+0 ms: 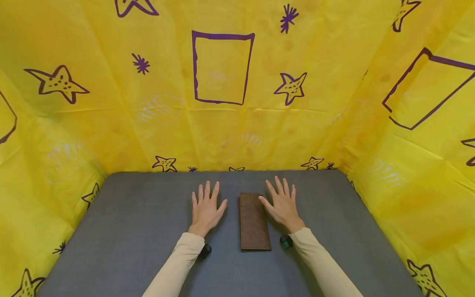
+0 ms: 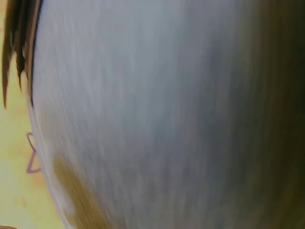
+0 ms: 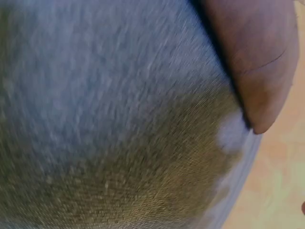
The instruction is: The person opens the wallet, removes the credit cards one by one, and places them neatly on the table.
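A long brown leather-like wallet lies folded on the grey table, upright in the head view between the two hands. To its left, the left hand is held palm down with fingers spread, apart from the wallet. On the other side is the right hand, fingers likewise spread; its thumb tip overlaps the wallet's far right corner, and I cannot tell whether it touches. The left wrist view catches the wallet's layered edge at upper left. In the right wrist view, the wallet's brown cover fills the upper right.
The grey tabletop extends to both sides of the hands. Yellow cloth with purple star and frame drawings hangs behind the table and along both sides. Small dark devices sit at the left wrist and right wrist.
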`<state>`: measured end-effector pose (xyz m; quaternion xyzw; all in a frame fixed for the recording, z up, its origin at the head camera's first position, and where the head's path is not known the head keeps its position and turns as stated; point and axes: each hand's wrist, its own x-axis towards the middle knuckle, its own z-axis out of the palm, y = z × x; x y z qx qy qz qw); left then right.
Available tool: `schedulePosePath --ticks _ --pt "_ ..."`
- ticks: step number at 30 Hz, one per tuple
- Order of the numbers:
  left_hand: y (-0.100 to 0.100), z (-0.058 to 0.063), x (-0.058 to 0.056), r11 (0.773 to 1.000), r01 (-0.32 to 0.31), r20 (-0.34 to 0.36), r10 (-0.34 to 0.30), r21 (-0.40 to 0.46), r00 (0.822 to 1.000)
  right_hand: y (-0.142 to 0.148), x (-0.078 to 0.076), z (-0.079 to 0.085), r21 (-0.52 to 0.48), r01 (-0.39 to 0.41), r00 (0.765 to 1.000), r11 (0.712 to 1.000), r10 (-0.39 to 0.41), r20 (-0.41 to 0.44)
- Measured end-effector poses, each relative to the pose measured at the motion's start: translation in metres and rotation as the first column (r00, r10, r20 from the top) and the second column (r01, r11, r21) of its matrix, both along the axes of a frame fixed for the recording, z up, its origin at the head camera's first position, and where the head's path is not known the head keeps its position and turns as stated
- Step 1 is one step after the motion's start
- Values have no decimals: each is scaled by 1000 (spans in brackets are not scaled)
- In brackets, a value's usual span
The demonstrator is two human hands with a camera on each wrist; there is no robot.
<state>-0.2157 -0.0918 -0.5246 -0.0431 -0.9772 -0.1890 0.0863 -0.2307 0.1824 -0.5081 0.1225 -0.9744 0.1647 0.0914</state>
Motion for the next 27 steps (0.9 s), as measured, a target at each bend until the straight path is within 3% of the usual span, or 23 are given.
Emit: schedulePosePath --ticks 10,22,27 --pt "12 -1 19 996 19 -16 -18 87 1000 -6 21 2 -89 -15 1000 996 15 5" --pt "21 -2 42 978 33 -28 -28 206 999 -7 52 -10 -144 -1 1000 990 4 25" --pt "25 -2 49 967 50 -39 -41 250 998 -8 63 -9 -224 -12 997 975 28 69"
